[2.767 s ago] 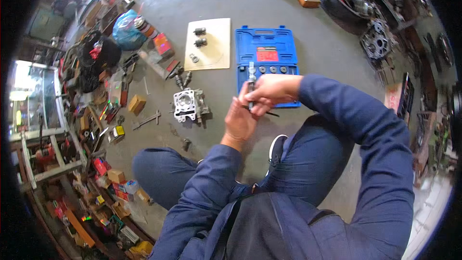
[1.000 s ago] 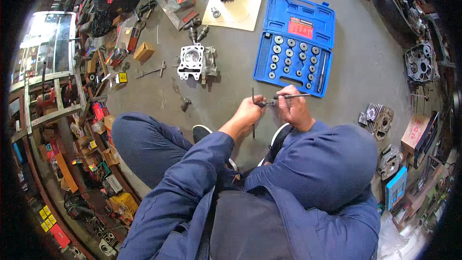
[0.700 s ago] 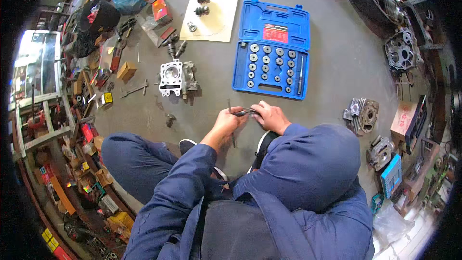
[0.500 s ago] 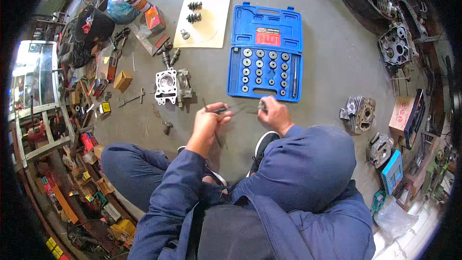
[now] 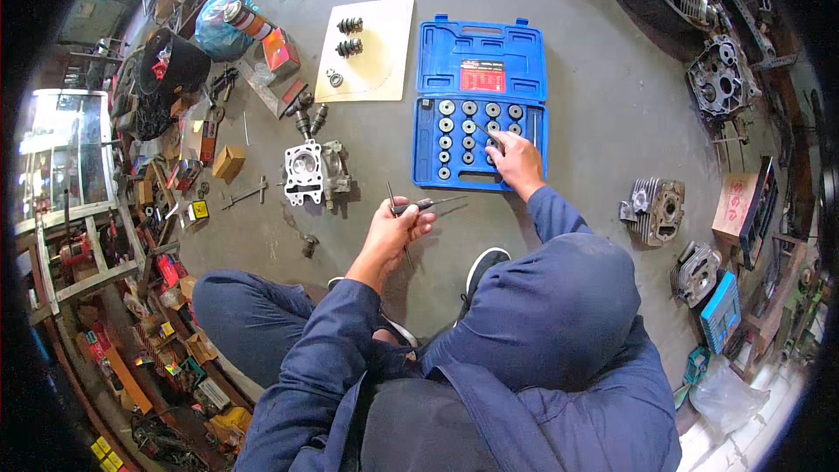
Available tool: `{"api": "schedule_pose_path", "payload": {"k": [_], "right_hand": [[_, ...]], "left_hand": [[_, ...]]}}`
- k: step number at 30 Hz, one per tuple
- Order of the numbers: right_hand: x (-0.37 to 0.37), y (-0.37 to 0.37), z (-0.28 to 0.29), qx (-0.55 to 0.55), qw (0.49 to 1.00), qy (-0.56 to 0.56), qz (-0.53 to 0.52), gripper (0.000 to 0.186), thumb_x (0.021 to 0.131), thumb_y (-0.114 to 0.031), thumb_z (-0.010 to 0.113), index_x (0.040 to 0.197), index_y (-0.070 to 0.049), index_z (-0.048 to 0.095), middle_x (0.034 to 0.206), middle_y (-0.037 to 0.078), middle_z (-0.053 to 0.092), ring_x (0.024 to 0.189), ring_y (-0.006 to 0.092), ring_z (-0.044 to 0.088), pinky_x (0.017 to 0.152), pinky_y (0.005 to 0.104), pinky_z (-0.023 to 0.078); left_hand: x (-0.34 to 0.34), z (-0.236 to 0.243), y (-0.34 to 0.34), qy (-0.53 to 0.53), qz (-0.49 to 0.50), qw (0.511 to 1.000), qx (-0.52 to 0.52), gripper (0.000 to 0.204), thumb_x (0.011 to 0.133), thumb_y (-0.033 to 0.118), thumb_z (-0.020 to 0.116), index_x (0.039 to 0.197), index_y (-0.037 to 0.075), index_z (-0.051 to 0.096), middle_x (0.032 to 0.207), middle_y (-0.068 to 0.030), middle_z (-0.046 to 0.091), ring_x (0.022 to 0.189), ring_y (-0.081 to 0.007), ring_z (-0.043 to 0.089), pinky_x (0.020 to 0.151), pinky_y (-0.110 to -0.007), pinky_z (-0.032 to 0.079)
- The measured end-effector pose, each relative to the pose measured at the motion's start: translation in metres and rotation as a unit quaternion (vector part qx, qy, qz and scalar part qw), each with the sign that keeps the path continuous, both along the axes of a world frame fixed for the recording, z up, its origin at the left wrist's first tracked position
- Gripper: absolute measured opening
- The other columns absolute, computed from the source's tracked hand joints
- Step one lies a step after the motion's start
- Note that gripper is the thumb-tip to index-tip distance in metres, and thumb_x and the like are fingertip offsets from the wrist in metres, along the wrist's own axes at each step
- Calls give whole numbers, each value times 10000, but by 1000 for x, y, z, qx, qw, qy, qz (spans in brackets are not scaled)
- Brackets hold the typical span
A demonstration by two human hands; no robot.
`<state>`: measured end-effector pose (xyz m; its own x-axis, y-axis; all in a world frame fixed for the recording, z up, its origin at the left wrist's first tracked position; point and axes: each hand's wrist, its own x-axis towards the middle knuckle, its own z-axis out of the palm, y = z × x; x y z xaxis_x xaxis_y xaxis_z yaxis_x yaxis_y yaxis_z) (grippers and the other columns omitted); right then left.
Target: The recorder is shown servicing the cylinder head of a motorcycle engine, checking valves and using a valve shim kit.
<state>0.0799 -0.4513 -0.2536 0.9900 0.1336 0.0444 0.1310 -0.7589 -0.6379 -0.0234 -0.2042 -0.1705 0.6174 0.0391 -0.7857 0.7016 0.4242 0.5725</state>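
Observation:
My left hand [image 5: 395, 232] is closed around a dark-handled tool [image 5: 424, 205] with a thin pointed shaft aimed right; a slim metal rod [image 5: 391, 192] crosses it, running through the same grip. Over the tray of an open blue tool case [image 5: 424, 144], my right hand [image 5: 519, 160] has its fingers bent together among rows of round metal cutters [image 5: 447, 125]. A thin rod [image 5: 480, 128] pokes out past those fingertips, but the rest of what they grip is hidden. The hand covers several cutters at the lower right of the tray.
Left of the case, a cylinder block with a white gasket face [image 5: 304, 170] stands on the grey floor. Beyond it a cream board [image 5: 384, 52] carries dark gear-like parts. A finned cylinder head [image 5: 655, 210] sits at right. Boxes and loose parts crowd both sides.
My right hand has moved up and away from me, from in front of the case to over its tray. The left hand stays nearly in place, still holding its tool and rod.

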Motion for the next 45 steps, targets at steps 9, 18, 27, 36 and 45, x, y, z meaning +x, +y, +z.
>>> {"api": "schedule_pose_path", "payload": {"k": [9,18,27,36,45], "right_hand": [[-57,53,58,126,912,285,268,304,841,-320,657,955,-39,674,851,194,658,784,367,640,692,415,492],[5,76,4,232,920,308,77,298,919,-255,558,740,-20,601,637,72,624,604,182,608,574,375,460],[-28,82,-3,197,965,169,-41,357,835,-117,569,1168,10,560,884,118,672,768,221,644,721,359,500],[-33,-18,-11,14,976,16,-216,519,733,60,489,1251,47,501,1176,209,529,1069,368,514,934,412,430],[-33,-32,-10,36,985,0,-170,291,770,21,539,1040,28,645,1122,183,550,1010,356,562,913,384,448]], "left_hand": [[16,-7,2,-131,-308,904,267,211,902,97,593,1074,3,516,809,-97,651,731,-197,669,579,-329,499],[25,-58,32,-119,-207,894,379,258,952,198,475,1089,22,605,734,-93,619,644,-205,590,586,-327,455],[38,-72,15,-125,-118,952,255,369,904,-13,438,1269,-37,488,893,-40,590,698,-87,530,555,-213,433],[86,-105,-22,-233,-157,848,449,415,819,-46,519,1233,-22,509,1061,-125,601,871,-200,615,751,-319,516],[85,-99,-1,-231,-143,807,524,242,778,10,610,1018,-21,613,1014,-142,613,869,-262,636,802,-360,511]]}}
